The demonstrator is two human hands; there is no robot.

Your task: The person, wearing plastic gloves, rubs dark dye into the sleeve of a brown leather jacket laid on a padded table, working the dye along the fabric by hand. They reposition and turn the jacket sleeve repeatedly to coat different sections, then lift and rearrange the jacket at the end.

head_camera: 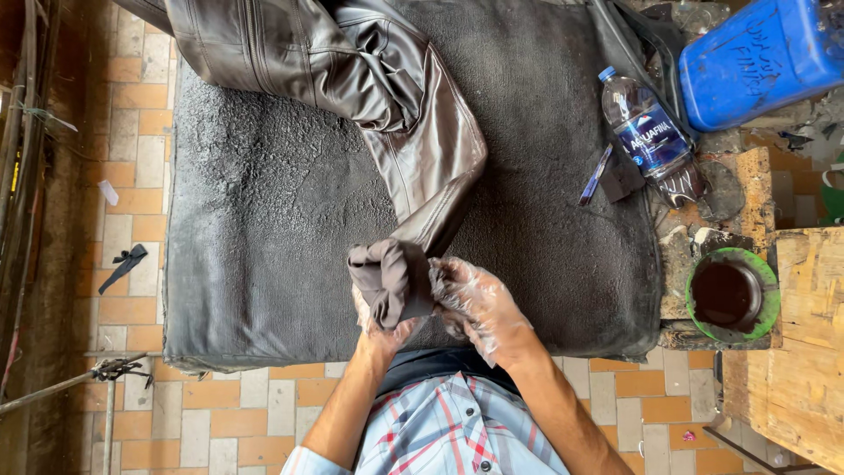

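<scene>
Left hand [384, 327] sits mostly hidden under cloth [389, 280].

dark padded table [264, 264]; leather jacket [369, 79] on it

The person wears a thin, clear plastic glove on the left hand [384, 321] and one on the right hand [479, 308]. The gloves are crinkly and see-through, and they end near the wrists. The forearms are bare. The shirt is light blue with red and white check lines. Its sleeves are rolled up, with a blue cuff near the left elbow.
</scene>
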